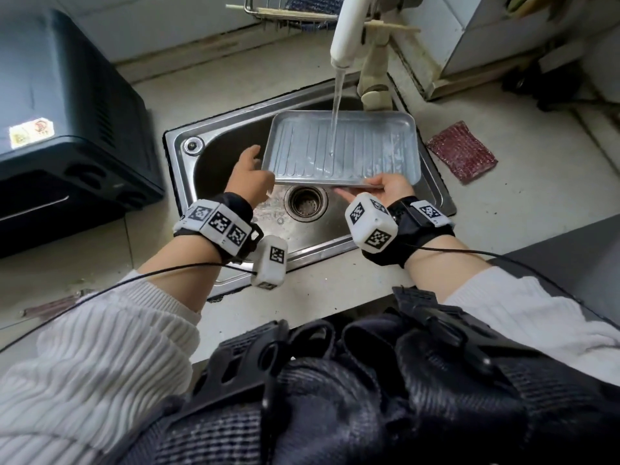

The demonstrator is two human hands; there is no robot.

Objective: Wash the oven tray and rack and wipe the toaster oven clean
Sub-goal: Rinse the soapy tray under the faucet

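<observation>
A ribbed metal oven tray [362,142] is held over the steel sink [188,162], tilted slightly, with water from the white faucet [347,31] running onto its middle. My right hand [391,187] grips the tray's near edge, thumb on top. My left hand [250,177] sits at the tray's left near corner, thumb up along its side and fingers hidden beneath. The black toaster oven [67,129] stands on the counter at the left. No rack is in view.
A dark red scrubbing cloth [461,151] lies on the counter right of the sink. The sink drain [305,204] is below the tray. A wire rack with chopsticks [288,11] hangs behind the faucet.
</observation>
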